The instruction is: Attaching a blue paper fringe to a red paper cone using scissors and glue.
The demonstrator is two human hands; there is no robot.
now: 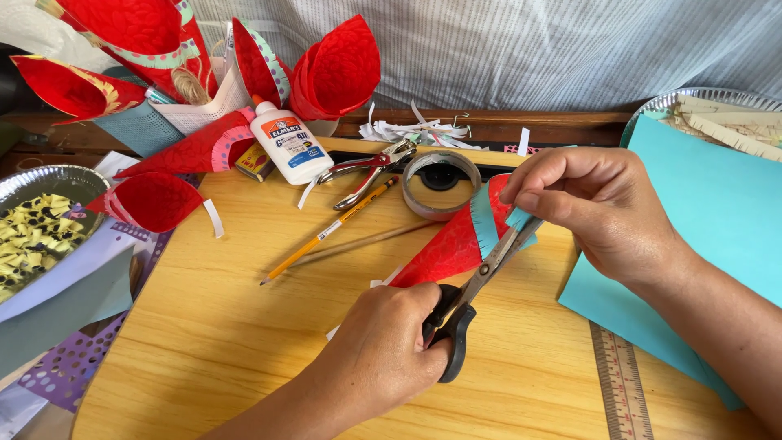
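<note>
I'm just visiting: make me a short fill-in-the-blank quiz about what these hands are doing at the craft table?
1. The left hand works a pair of black-handled ____.
2. The right hand pinches a strip of ____ paper against the red cone.
3. The yellow pencil lies on the table below a white bottle of ____.
4. At the bottom right, a wooden ____ lies beside the blue sheet.

Missing words: scissors; blue; glue; ruler
</note>
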